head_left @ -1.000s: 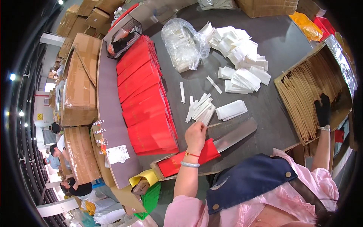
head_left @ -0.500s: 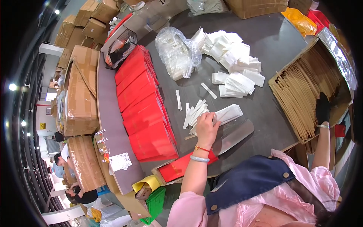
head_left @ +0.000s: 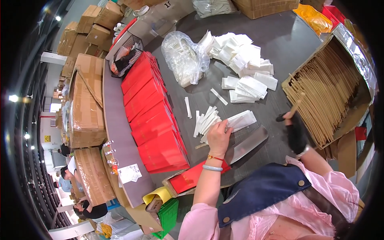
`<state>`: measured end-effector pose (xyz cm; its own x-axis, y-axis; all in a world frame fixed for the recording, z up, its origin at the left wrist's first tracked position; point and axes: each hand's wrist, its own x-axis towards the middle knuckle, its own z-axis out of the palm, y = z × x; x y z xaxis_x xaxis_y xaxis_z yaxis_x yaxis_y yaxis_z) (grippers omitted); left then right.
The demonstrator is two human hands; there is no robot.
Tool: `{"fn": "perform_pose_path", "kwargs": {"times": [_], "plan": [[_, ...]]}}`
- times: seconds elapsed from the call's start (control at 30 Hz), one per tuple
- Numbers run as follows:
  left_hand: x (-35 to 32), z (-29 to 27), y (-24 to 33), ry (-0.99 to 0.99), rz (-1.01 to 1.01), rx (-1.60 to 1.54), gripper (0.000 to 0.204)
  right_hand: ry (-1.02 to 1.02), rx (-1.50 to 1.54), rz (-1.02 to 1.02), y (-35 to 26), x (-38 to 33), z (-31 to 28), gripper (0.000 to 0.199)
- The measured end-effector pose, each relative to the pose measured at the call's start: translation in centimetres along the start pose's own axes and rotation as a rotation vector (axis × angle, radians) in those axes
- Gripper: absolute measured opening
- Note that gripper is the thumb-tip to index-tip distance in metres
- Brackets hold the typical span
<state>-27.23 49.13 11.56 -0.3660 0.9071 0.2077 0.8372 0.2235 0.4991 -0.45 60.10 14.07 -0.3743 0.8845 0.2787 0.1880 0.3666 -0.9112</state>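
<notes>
Right hand now lifted clear of cardboard box, pinching thin brown stick; left hand pinches flat white sleeve on dark table. Sleeve likely light, flimsy; grip near open end.

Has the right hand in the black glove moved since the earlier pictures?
Yes. The right hand has come out of the cardboard box of wooden sticks, holding one stick.

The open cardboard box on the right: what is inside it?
The cardboard box holds rows of thin tan sticks. The right hand, in a dark glove, holds one. The box bottom is covered.
</notes>
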Motion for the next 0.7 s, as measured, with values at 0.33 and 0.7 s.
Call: {"fn": "perform_pose_path", "kwargs": {"times": [0.33, 0.7], "plan": [[-0.9, -4.7, 3.6, -0.163, -0.420, -0.516, 0.015, -0.288, -0.064, -0.027, 3.2, 1.1, -0.1, 0.016], [-8.5, -7.3, 3.8, -0.152, -0.159, 0.138, 0.054, -0.899, -0.464, -0.111, 1.4, 3.3, -0.1, 0.019]]}}
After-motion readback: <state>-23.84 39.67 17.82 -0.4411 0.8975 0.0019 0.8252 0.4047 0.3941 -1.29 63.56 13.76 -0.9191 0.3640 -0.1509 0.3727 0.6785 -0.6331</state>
